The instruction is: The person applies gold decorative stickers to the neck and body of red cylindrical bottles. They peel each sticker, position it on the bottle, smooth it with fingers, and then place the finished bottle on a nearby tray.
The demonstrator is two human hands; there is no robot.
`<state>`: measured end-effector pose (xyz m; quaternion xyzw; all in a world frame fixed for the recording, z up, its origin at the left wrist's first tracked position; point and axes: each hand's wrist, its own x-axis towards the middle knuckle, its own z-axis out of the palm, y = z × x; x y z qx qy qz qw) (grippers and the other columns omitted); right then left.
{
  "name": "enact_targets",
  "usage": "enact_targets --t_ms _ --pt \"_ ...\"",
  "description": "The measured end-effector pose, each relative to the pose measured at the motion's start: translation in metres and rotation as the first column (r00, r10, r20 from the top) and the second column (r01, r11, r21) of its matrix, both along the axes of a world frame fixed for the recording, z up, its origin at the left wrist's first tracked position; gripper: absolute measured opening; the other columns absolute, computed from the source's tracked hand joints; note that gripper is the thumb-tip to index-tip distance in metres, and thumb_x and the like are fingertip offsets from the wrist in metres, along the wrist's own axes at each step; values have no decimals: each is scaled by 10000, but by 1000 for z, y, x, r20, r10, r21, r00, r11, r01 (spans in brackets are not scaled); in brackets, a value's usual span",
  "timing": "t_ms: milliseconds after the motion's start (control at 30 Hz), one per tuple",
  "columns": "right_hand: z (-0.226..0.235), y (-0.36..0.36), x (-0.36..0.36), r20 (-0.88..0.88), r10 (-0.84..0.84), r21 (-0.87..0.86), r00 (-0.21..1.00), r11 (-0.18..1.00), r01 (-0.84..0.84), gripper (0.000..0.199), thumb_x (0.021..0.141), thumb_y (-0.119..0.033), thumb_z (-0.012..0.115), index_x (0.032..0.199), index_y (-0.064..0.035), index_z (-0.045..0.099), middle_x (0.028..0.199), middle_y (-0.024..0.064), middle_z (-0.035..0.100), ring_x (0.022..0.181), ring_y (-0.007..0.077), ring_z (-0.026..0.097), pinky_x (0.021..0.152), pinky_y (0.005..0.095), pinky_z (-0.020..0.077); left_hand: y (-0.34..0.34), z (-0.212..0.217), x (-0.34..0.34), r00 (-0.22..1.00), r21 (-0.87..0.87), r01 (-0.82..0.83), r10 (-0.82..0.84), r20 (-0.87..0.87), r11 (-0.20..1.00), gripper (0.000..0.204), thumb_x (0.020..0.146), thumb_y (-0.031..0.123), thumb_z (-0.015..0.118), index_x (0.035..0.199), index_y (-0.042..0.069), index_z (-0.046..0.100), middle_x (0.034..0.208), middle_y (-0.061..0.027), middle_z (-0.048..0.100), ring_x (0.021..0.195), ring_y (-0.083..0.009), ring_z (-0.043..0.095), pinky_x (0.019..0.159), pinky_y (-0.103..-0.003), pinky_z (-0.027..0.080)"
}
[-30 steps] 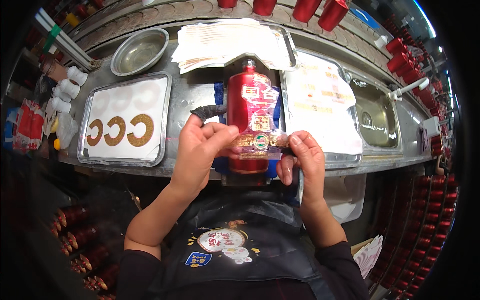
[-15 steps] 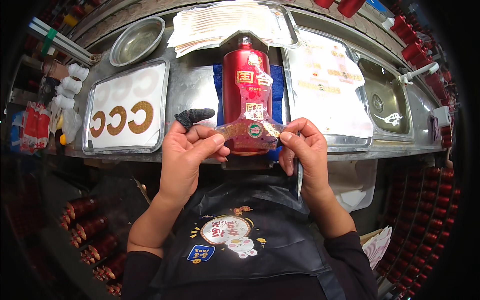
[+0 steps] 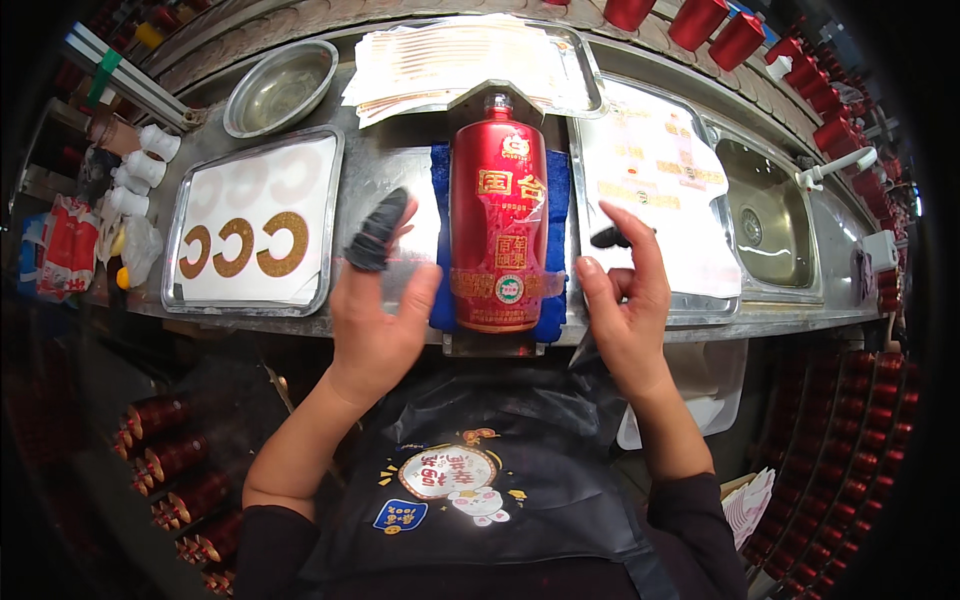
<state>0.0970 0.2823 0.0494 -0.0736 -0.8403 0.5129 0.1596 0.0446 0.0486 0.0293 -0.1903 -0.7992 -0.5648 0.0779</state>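
Red bottle (image 3: 498, 235) lying flat on blue cloth (image 3: 556, 200), counter (image 3: 390, 175) centre. Left hand (image 3: 378, 312) and right hand (image 3: 622, 300) flank it, both open, holding nothing. Risk: unheld bottle rolling sideways, fresh label band smudging.

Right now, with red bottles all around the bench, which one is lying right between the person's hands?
The big red bottle lying flat on the blue cloth, between the left hand and right hand. The others stand along the back edge or in racks.
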Motion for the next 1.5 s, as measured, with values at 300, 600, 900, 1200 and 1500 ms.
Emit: enact_targets --t_ms 300,600,900,1200,1500 --pt "17 -9 -37 291 229 400 929 853 -336 727 886 -424 728 1542 -349 425 976 227 511 884 433 630 803 445 529 9 2 -11 915 -445 241 -355 -192 862 646 986 342 583 1549 152 329 1600 -111 400 1537 -332 223 1190 -640 60" --pt "28 -5 -45 367 253 330 895 864 -380 736 892 -419 718 1555 -327 410 961 213 512 890 394 605 812 431 514 5 -10 -18 916 -360 300 -372 -149 883 718 985 355 588 1578 99 272 1631 -148 324 1548 -347 182 1198 -621 31" --pt "10 -5 -19 327 328 235 886 880 -413 751 897 -418 716 1563 -254 410 1068 201 555 955 352 593 894 409 491 5 -36 -11 893 98 424 -434 120 900 782 1051 204 527 1614 45 9 1693 -208 18 1569 -313 79 1247 -431 84" --pt "-1 15 -24 244 313 207 918 908 -364 649 970 -454 620 1566 -352 386 857 160 472 773 321 533 750 389 468 4 -18 -20 918 -36 391 -392 -62 920 782 1025 283 575 1629 114 108 1686 -170 177 1573 -316 98 1229 -502 -22" --pt "-8 26 -14 369 369 234 853 851 -470 793 891 -476 715 1583 -386 337 833 145 445 762 299 505 753 396 450 10 -9 -25 902 -330 362 -417 -111 872 692 966 370 644 1561 168 351 1615 -98 382 1559 -345 151 1185 -628 -43"
